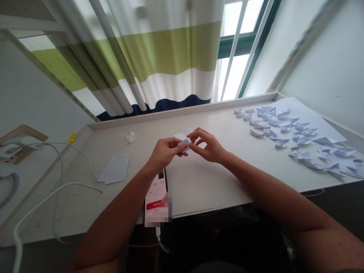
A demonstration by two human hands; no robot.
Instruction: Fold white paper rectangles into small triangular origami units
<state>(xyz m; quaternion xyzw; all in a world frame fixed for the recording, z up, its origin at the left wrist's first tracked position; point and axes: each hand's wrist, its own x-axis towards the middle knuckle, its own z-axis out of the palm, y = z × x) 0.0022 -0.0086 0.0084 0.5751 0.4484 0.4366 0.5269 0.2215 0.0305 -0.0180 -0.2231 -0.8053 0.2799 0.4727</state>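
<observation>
Between my two hands, above the middle of the white desk, is a small piece of folded white paper [184, 142]. My left hand [165, 151] grips it from the left, with the thumb across its front. From the right, my right hand [208, 146] pinches the paper's edge between thumb and forefinger. Part of the paper is hidden behind the fingers. To the left lie flat rectangular paper sheets [117, 168], slightly fanned. Many folded paper boats [274, 120] are spread over the right side of the desk.
A phone [155, 204] with a charging cable [158, 235] lies at the desk's [199, 189] front edge, beneath my left forearm. Crumpled tissue [130, 137] rests at the back left. White cables [57, 193] loop across the left side. A curtain [170, 49] hangs behind the raised back rim.
</observation>
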